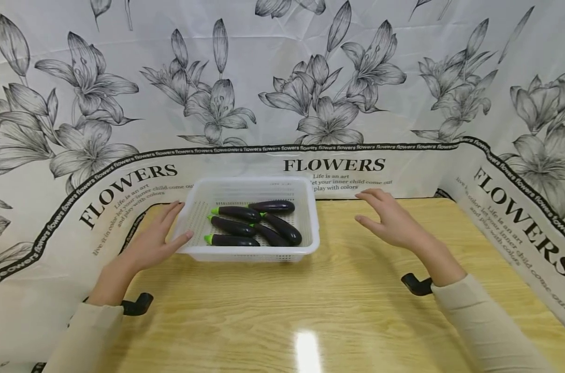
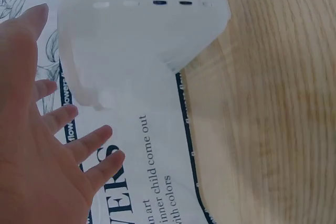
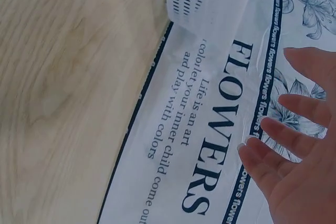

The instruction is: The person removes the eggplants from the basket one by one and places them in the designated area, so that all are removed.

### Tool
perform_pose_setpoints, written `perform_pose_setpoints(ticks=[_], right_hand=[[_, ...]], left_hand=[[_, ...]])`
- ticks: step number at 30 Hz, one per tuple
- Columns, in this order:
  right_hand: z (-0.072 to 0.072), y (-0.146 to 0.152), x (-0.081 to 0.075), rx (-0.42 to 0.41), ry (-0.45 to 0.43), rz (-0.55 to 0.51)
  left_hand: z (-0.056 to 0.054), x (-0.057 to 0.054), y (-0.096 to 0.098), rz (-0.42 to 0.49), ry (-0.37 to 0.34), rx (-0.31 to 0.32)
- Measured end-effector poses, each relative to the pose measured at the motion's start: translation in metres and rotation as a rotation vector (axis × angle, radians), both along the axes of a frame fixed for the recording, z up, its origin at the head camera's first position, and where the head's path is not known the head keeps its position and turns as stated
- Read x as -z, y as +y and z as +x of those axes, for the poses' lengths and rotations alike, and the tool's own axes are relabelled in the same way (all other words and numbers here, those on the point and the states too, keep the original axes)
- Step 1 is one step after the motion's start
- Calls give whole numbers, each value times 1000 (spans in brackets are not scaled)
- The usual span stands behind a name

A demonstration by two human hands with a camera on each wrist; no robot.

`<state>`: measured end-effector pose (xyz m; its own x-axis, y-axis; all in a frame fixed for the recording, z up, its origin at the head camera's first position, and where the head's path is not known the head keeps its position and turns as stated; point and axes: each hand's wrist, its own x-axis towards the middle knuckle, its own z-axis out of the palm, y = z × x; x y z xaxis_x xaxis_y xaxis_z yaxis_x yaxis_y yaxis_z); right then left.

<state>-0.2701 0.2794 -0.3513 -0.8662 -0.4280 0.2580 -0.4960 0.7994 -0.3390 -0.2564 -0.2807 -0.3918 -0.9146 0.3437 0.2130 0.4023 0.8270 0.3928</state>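
A white perforated plastic basket (image 1: 312, 217) stands at the back of the wooden table. Several dark purple eggplants (image 1: 231, 226) with green stem ends lie inside it, bunched toward its right and front. My left hand (image 1: 154, 241) is beside the basket's left end, fingers spread. The left wrist view shows a gap between those fingers (image 2: 100, 142) and the basket wall (image 2: 136, 35). To the right of the basket, my right hand (image 1: 391, 220) hangs above the table with relaxed, parted fingers and holds nothing. In the right wrist view, the basket's corner (image 3: 210, 3) appears beyond that hand (image 3: 299, 140).
A white cloth (image 1: 273, 124) printed with grey flowers and lettering surrounds the table's back and sides. The light wooden tabletop (image 1: 245, 311) extends in front of the basket, with a bright reflection near its front. Black straps (image 1: 138, 304) with mounts sit at both wrists.
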Motion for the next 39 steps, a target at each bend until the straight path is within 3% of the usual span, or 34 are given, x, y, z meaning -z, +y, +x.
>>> perform_pose_setpoints(ticks=[8,17,23,33,39], right_hand=[[-6,-29,3,-61,-37,-70],[-11,-70,11,-137,-82,-157],[-15,-89,11,-164,-82,-194],[-29,-123,2,-226,-143,-125],[-42,-144,8,-235,-191,-24]], left_hand=[[3,8,11,43,-50,-21],[11,11,11,2,-75,-64],[9,18,10,-9,-86,-75],[3,22,13,0,-110,-83],[2,23,14,12,-123,-84]])
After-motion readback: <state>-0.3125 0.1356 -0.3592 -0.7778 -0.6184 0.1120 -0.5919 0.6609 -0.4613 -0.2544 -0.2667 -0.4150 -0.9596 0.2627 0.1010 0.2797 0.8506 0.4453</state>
